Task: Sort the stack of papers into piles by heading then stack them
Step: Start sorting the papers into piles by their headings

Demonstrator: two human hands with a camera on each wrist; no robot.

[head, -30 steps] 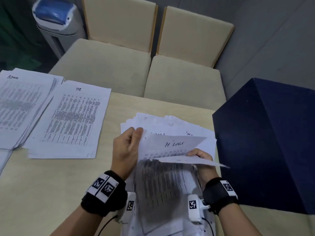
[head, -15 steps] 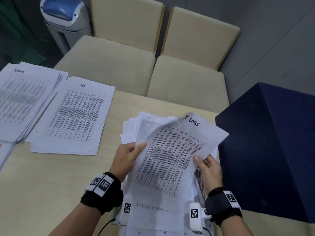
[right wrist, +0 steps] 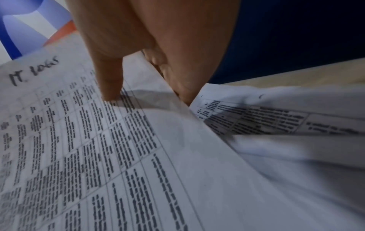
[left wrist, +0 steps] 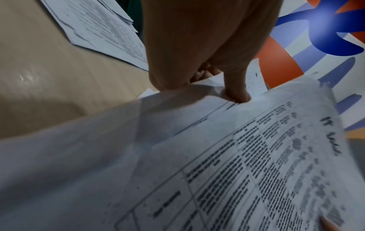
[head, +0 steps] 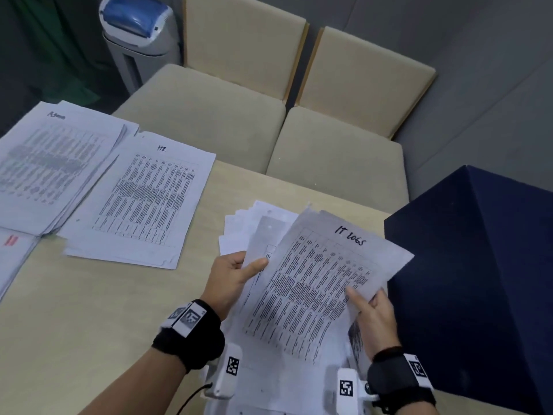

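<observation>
White IT LOGS sheet [head: 314,283] pinched by right hand [head: 372,317]; left hand [head: 230,278] grips stack [head: 254,232]; two piles.

- Left hand [head: 232,277]: thumb lies on top of the papers' left edge, fingers curled beneath, pinching.
- Right hand [head: 372,317]: thumb presses the sheet's right edge, fingers tucked under.

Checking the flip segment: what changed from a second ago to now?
The IT Logs sheet, folded over a second ago, has been turned out flat, heading up. The right hand shifted its grip to the sheet's right edge; the left hand keeps pinching the unsorted stack. The HR pile is unchanged.
</observation>
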